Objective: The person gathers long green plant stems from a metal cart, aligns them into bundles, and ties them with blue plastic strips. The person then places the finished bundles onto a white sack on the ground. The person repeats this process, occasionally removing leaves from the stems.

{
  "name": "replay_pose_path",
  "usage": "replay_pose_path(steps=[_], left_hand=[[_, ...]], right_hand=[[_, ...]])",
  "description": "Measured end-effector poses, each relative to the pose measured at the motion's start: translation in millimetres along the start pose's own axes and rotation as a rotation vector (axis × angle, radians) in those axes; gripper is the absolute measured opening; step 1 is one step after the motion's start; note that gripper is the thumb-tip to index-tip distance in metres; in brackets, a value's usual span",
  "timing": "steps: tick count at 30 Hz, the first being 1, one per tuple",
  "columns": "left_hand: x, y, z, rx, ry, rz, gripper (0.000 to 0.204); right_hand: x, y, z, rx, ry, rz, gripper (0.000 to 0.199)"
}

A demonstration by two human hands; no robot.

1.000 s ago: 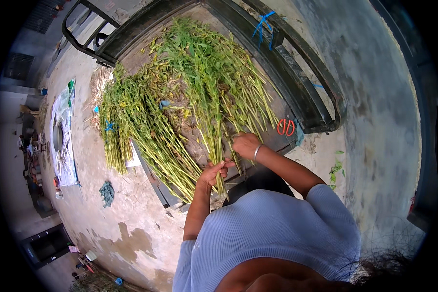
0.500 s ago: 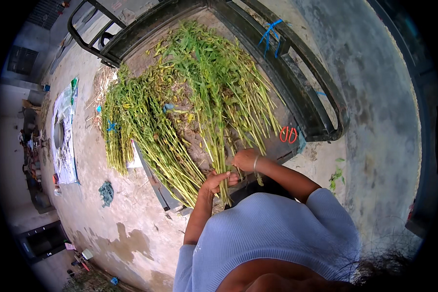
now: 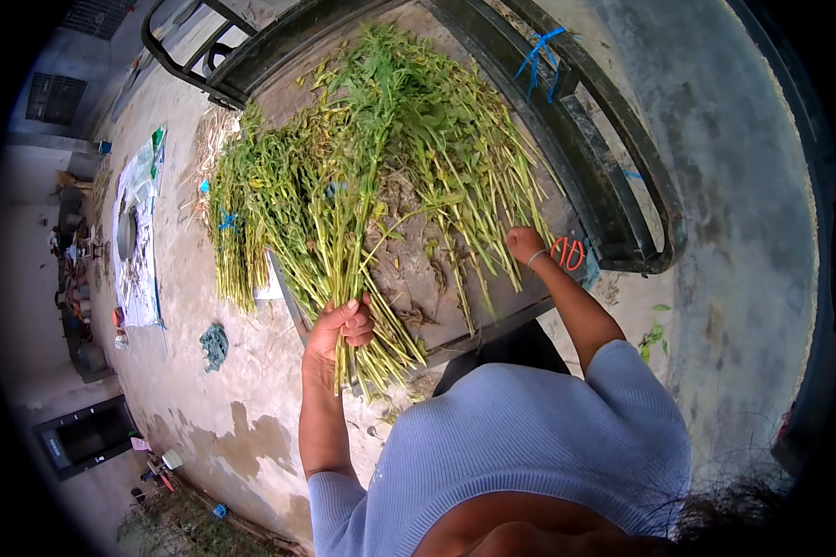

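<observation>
My left hand is wrapped round the cut ends of a bundle of leafy green stalks, whose tops point away from me. The bundle crosses other stalks on the left of the flat cart bed. A looser spread of leafy stalks lies on the right of the bed. My right hand is closed by the lower ends of that spread, and its fingers hide whatever it may hold. Just right of it are scissors with red-orange handles.
A dark metal side rail with blue twine bounds the bed on the right. Left of the cart, a bundle tied in blue and a crumpled dark green cloth show. Farther left, a sheet holds a round pan.
My left hand has moved left, carrying the held stalks over the left pile. My right hand has left that bundle and moved right and away, toward the scissors and the right-hand stalks.
</observation>
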State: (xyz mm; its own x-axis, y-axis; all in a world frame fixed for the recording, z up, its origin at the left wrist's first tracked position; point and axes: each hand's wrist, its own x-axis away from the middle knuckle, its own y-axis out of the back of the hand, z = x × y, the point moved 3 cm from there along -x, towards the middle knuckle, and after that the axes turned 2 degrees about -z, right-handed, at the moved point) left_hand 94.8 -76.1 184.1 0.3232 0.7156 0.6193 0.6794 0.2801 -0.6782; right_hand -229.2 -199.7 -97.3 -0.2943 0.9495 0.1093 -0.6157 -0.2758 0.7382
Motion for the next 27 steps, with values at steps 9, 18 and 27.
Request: replay_pose_path(steps=[9,18,27], left_hand=[[-20.3,-55.5,-45.6,-0.042,-0.258,0.003,0.024],[-159.9,49.5,85.7,-0.383,-0.127,-0.496,0.014],[-186.0,103.5,160.0,-0.445,-0.151,-0.481,0.019]], right_hand=[[74.1,-132.3,16.7,0.068,-0.247,0.141,0.063],[61.6,-131.9,73.0,0.321,-0.535,0.247,0.080],[75.2,-95.0,55.9,-1.264,-0.749,0.310,0.022]])
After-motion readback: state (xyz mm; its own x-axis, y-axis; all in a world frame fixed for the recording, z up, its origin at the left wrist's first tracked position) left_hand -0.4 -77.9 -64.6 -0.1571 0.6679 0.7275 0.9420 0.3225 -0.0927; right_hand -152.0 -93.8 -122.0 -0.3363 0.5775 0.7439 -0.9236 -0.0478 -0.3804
